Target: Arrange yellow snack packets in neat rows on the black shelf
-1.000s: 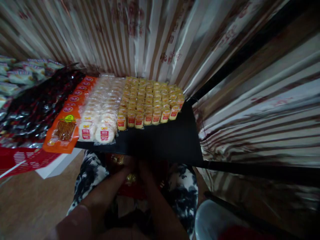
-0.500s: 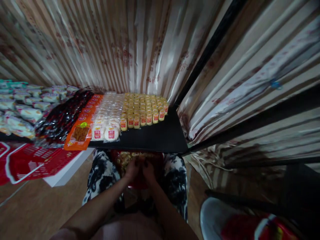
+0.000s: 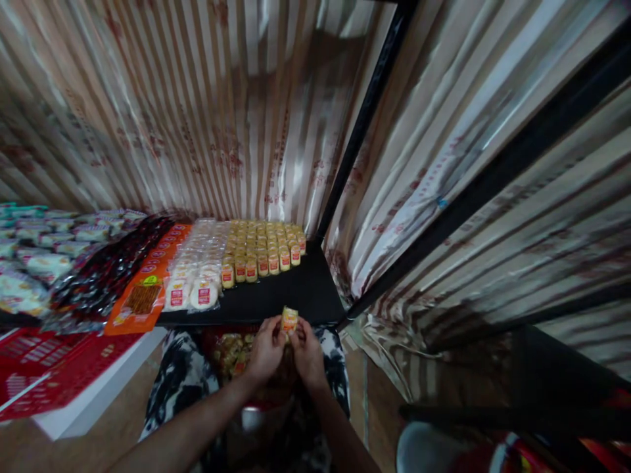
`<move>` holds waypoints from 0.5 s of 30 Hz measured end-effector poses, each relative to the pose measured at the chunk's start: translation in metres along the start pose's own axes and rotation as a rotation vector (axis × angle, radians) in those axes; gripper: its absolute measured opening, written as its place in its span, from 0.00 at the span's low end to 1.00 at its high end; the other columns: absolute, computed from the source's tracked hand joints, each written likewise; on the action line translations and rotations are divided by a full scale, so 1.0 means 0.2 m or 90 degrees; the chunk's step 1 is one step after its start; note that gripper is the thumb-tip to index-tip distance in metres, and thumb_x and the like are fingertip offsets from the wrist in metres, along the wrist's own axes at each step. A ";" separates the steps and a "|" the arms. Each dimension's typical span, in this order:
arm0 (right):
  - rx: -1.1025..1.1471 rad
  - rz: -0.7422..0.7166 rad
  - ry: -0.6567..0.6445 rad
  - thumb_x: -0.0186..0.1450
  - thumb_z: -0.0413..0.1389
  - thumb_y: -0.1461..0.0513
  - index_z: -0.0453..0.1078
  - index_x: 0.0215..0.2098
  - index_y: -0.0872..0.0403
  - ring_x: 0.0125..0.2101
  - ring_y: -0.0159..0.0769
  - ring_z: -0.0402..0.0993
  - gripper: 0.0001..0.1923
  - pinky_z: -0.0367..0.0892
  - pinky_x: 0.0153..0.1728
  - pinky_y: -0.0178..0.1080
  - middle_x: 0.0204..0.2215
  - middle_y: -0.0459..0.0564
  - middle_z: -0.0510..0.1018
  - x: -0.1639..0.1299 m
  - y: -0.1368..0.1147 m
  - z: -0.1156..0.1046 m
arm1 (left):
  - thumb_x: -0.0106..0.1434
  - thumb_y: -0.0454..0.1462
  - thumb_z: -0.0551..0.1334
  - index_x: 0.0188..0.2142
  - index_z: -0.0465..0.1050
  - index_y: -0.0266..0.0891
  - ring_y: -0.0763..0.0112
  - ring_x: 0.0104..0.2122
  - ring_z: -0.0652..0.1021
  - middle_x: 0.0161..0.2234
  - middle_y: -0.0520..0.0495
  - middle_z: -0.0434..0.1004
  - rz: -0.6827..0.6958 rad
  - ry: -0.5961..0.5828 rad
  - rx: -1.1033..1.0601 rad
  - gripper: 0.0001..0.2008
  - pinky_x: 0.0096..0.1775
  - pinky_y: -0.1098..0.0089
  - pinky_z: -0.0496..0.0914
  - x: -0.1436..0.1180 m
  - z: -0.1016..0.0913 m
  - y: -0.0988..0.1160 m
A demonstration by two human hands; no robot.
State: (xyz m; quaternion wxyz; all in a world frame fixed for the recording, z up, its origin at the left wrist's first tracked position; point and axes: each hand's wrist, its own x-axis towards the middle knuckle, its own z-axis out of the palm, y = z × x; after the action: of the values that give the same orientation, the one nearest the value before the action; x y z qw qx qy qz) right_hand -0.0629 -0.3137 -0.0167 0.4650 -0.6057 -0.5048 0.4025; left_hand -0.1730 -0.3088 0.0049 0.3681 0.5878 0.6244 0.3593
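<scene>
Between my left hand (image 3: 266, 349) and my right hand (image 3: 307, 351) is a small yellow wrapped snack (image 3: 289, 320) with an orange-red label, pinched by the fingers of both. It is held upright at the front edge of the black shelf (image 3: 280, 299). Below my hands, between my knees, sits a red container (image 3: 210, 341) with more yellow wrapped snacks (image 3: 229, 355) in it. On the shelf, similar yellow snacks (image 3: 263, 253) stand in close rows, labels facing me. White round packaged snacks (image 3: 203, 294) lie in two rows to their left.
Orange packets (image 3: 138, 299), dark glossy packets (image 3: 106, 269) and white wrapped packs (image 3: 46, 263) fill the shelf's left part. A red basket (image 3: 93, 361) rests on a white box at lower left. Black frame bars (image 3: 367, 121) and striped sheeting (image 3: 197, 112) enclose the back and right.
Both hands have risen from the red container to the shelf's front edge, bringing up a yellow snack. The whole view has shifted, so the shelf appears lower and further left.
</scene>
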 end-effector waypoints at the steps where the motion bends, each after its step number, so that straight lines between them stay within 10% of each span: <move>1: -0.003 -0.008 0.010 0.59 0.50 0.56 0.66 0.47 0.54 0.38 0.40 0.75 0.19 0.70 0.41 0.41 0.39 0.52 0.78 0.05 -0.01 -0.02 | 0.59 0.32 0.54 0.49 0.69 0.37 0.69 0.47 0.72 0.46 0.44 0.71 0.001 0.010 0.031 0.18 0.52 0.72 0.64 0.04 0.01 0.04; 15: -0.098 -0.064 0.182 0.58 0.49 0.57 0.68 0.49 0.55 0.37 0.38 0.74 0.22 0.67 0.41 0.41 0.38 0.52 0.78 0.75 0.04 -0.20 | 0.64 0.37 0.51 0.55 0.63 0.36 0.68 0.53 0.68 0.54 0.42 0.68 -0.070 0.010 -0.031 0.20 0.56 0.70 0.59 0.59 0.36 0.35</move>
State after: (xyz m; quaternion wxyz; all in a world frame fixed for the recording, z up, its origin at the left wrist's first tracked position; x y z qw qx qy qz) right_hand 0.0028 -0.1724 -0.0172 0.5037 -0.6649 -0.4924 0.2484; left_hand -0.0806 -0.1859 0.0282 0.3965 0.5406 0.6495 0.3587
